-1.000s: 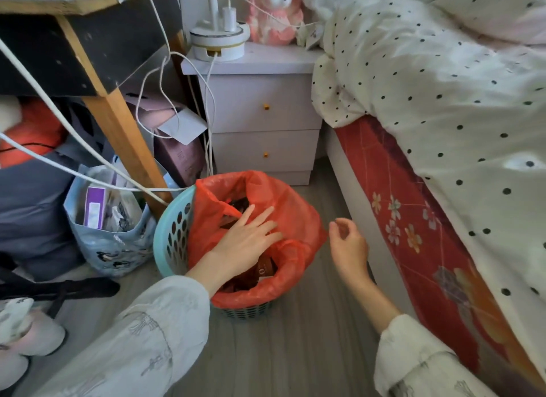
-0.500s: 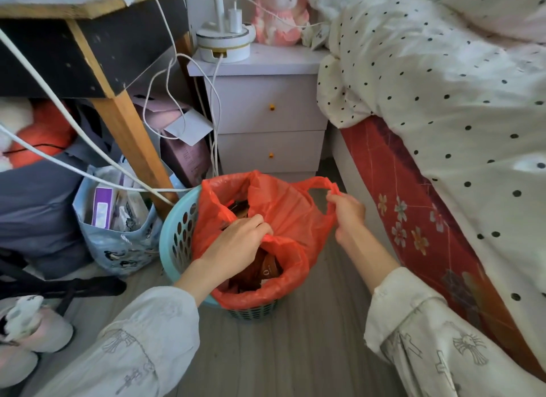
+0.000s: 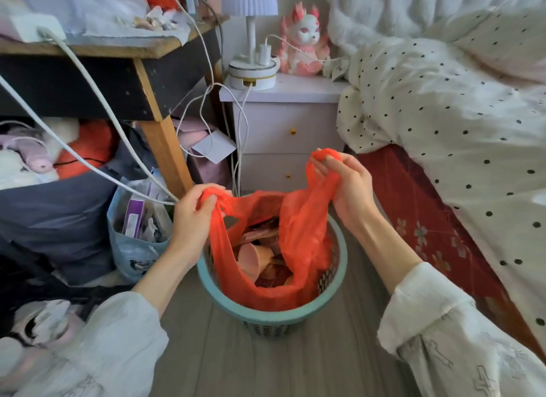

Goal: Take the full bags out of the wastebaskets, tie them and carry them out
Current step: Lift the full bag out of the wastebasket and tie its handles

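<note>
Seen from above, looking down at floor (image 3: 274, 364). Teal basket (image 3: 339, 266) at centre, lined w/ orange bag (image 3: 298, 234), rubbish visible inside. Left hand (image 3: 192, 216) curled round one bag handle, pulled up left of basket; right hand (image 3: 348, 184) curled round other handle, held higher & to the right. Bag body in basket, top stretched between hands. Bed (image 3: 461, 124) w/ dotted quilt on right, nightstand (image 3: 283, 121) behind, worktop (image 3: 103, 51) w/ cables at left.
</note>
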The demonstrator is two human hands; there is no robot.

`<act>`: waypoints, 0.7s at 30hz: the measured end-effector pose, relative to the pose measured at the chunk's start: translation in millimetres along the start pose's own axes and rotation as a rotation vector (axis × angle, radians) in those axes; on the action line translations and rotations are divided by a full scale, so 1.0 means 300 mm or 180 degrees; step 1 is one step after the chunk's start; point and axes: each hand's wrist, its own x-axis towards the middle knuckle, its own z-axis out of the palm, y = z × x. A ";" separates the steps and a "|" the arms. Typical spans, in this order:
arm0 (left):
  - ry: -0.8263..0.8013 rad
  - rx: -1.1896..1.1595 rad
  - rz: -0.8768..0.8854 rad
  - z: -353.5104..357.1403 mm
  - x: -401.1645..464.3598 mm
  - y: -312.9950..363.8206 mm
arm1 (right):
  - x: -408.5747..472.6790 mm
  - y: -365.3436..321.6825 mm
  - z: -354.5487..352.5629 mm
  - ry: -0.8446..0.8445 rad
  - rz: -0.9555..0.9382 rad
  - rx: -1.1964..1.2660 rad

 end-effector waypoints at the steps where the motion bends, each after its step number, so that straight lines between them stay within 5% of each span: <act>1: 0.0026 -0.0318 -0.0222 -0.003 0.002 0.004 | -0.005 -0.012 0.021 -0.0140 -0.0204 -0.0190; 5: 0.0401 -0.1113 -0.0687 -0.022 0.022 0.013 | -0.031 -0.037 0.061 -0.0430 -0.0564 -0.0529; 8: 0.0565 -0.0992 -0.0723 -0.046 0.023 -0.019 | -0.055 -0.006 0.025 -0.0038 -0.0483 -0.0988; 14: -0.0060 -0.1305 -0.0584 -0.040 -0.013 -0.081 | -0.081 0.058 -0.095 0.0137 -0.0492 -0.1727; 18: -0.1006 -0.0378 -0.0261 -0.010 -0.069 -0.106 | -0.064 0.135 -0.172 -0.0319 -0.0847 -0.2387; 21: -0.1110 0.0585 -0.0030 0.006 -0.056 -0.165 | -0.028 0.210 -0.185 -0.0358 -0.0641 -0.2871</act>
